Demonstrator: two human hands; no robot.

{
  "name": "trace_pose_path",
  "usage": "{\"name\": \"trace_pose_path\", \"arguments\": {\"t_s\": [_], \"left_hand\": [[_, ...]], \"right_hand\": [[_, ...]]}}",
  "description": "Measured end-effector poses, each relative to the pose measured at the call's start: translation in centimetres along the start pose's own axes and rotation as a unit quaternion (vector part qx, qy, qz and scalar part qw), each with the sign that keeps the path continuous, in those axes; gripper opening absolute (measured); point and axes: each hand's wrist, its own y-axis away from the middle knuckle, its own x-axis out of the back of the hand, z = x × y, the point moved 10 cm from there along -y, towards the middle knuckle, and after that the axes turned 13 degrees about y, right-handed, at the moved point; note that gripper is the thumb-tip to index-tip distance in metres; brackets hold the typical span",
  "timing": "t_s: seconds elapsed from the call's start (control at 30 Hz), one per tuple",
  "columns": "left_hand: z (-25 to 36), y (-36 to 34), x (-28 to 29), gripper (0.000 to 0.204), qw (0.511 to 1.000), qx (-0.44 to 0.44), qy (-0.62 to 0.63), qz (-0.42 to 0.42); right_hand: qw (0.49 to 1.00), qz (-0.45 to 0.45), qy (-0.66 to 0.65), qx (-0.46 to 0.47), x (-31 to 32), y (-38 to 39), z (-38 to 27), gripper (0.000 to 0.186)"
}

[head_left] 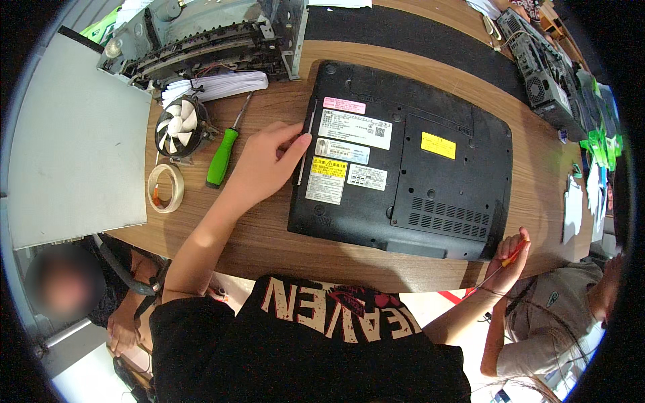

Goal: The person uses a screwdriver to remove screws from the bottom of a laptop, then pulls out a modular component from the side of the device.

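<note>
A black laptop (435, 180) lies bottom-up on the wooden table (547, 201), with pink, white and yellow stickers on its underside. My left hand (275, 161) grips the laptop's left edge, fingers curled and partly hidden, thumb along the side. My right hand (507, 258), low at the laptop's right front corner, is closed round a slim screwdriver (516, 250) with a yellow and red handle, its shaft angled down past the table edge. A green screwdriver (222, 158) lies left of the laptop, beside a black-and-white fan (180, 127) and a tape roll (166, 188).
Dismantled metal machinery (215, 33) and folded papers (211, 86) are at the back left, by a grey panel (67, 154). An open computer chassis (541, 80) and green packets (601, 144) are at the right. One person (124, 316) is at lower left, another (554, 316) at lower right.
</note>
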Motion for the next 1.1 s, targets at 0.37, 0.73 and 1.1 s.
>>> {"name": "trace_pose_path", "arguments": {"t_s": [0.37,0.73,1.1], "left_hand": [[4.6,0.0,-2.4,0.058,0.963,-0.099,-0.248,0.043],[-1.0,0.4,-1.4,0.041,0.995,0.011,0.096,-0.011],[-2.5,1.4,-0.6,0.034,0.976,0.045,0.184,-0.110]], "right_hand": [[0.999,-0.036,-0.037,0.011,0.0,0.3,0.3,0.036],[0.986,0.020,0.164,0.022,0.9,-0.3,-0.7,0.040],[0.941,0.011,0.329,-0.083,4.4,-0.5,-0.3,0.047]]}}
